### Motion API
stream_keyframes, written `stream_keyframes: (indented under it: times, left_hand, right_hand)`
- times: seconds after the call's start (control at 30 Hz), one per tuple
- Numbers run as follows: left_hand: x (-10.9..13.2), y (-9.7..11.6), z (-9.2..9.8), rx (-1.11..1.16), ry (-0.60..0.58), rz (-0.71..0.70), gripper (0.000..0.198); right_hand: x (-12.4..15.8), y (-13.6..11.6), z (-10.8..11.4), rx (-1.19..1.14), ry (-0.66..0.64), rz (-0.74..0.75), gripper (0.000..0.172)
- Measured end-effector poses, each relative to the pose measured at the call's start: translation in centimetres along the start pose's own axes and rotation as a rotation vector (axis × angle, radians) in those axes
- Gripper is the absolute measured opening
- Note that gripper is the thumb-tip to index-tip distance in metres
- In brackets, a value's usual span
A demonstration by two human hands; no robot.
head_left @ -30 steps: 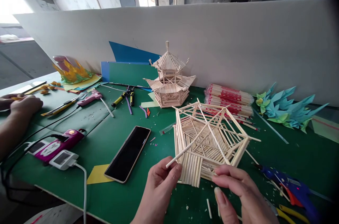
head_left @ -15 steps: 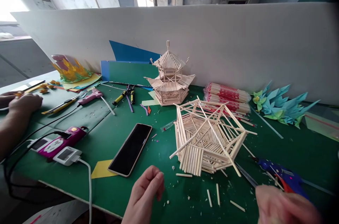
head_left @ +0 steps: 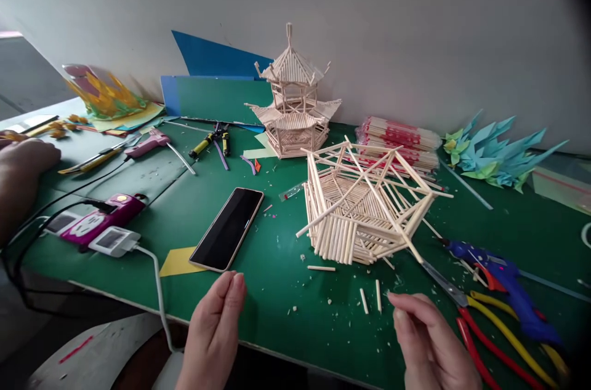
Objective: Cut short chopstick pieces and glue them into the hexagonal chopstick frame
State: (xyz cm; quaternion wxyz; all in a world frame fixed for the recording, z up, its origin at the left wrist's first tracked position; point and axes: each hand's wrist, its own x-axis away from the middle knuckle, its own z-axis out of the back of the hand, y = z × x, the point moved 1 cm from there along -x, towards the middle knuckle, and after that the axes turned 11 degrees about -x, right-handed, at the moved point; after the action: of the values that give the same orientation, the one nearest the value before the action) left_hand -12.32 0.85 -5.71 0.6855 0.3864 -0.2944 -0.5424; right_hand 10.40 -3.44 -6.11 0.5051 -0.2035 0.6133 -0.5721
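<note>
A half-built hexagonal frame of wooden sticks point(head_left: 369, 205) rests on the green mat point(head_left: 277, 291), with no hand on it. My left hand point(head_left: 215, 328) hovers at the near edge, fingers stretched out together and holding nothing. My right hand point(head_left: 429, 341) is at the lower right, its fingers loosely bent and pointing left, with nothing in them. Short cut sticks point(head_left: 369, 299) lie on the mat between my hands and the frame. A finished stick pagoda point(head_left: 293, 101) stands behind the frame, by the white board.
A black phone point(head_left: 227, 228) lies left of the frame. Red-and-yellow pliers point(head_left: 489, 328) and a blue glue gun point(head_left: 503, 276) lie at right. Behind them are wrapped chopsticks point(head_left: 401, 141) and paper cranes point(head_left: 498, 153). A purple power strip point(head_left: 99, 221), cables and another person's hand point(head_left: 23, 159) occupy the left.
Both my hands have let go of the stick frame and drawn back toward the near edge. The frame now lies on the mat. The view has tilted downward.
</note>
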Motion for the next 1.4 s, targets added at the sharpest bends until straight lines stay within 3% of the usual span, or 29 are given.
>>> stream_keyframes:
  times: [0.1, 0.2, 0.3, 0.5, 0.63, 0.8, 1.07, 1.4]
  left_hand:
    - [-0.2, 0.3, -0.2, -0.313, 0.029, -0.192, 0.006]
    - [-0.3, 1.1, -1.6, -0.501, 0.003, -0.431, 0.029]
    - [0.0, 2.2, -3.6, -0.565, -0.117, -0.649, 0.019]
    - [1.4, 4.2, -7.9, -0.516, -0.384, -0.825, 0.022]
    - [1.9, 5.4, -10.0, -0.655, -0.493, -0.829, 0.022]
    - [2.0, 5.8, -11.5, -0.779, -0.454, -0.817, 0.023]
    - [2.0, 4.7, -12.1, -0.827, -0.367, -0.873, 0.019]
    - [1.1, 4.9, -11.7, -0.818, -0.374, -0.855, 0.024]
  right_hand:
    - [-0.4, 1.3, 0.1, 0.051, -0.116, -0.007, 0.015]
    - [-0.9, 2.2, 0.7, 0.113, -0.197, 0.089, 0.016]
    - [-1.3, 2.7, 1.3, 0.245, -0.185, 0.144, 0.015]
    - [-1.6, 4.1, 3.2, 0.407, -0.205, 0.095, 0.017]
    - [-1.5, 4.4, 3.7, 0.451, -0.265, 0.068, 0.015]
    - [-1.8, 4.2, 3.5, 0.464, -0.269, 0.098, 0.014]
    - [-2.3, 3.9, 2.4, 0.443, -0.316, 0.166, 0.014]
    - [-3.1, 4.2, 4.3, 0.534, -0.323, 0.062, 0.016]
